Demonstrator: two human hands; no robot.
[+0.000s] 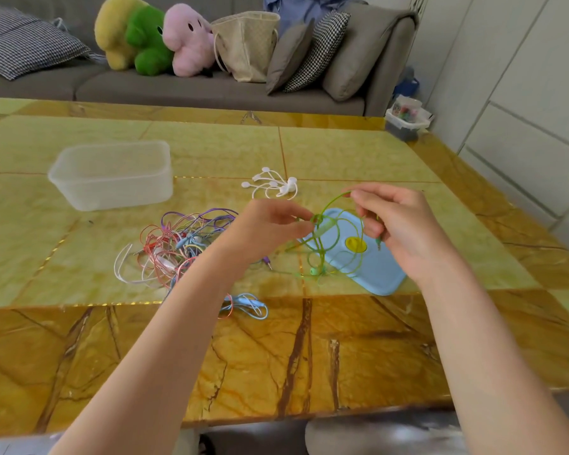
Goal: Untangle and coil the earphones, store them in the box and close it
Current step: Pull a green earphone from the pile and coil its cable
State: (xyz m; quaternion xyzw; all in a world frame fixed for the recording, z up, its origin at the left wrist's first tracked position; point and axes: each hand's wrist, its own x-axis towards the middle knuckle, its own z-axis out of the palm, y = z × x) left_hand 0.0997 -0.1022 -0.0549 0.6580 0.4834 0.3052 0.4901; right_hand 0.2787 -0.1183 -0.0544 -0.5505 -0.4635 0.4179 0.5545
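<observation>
Both hands pinch the thin green earphone cable (337, 231): left hand (270, 224) at a knot, right hand (398, 224) holding loops above the pale blue plastic lid (375, 274).

My bench (309, 356), with a sofa (178, 90) behind it.
The box (112, 174) sits far left, the ties (271, 185) to its right; the cable tangle (181, 247) lies before the box, the lid (372, 267) right of the tangle, under my hands' earphones (329, 231).
</observation>
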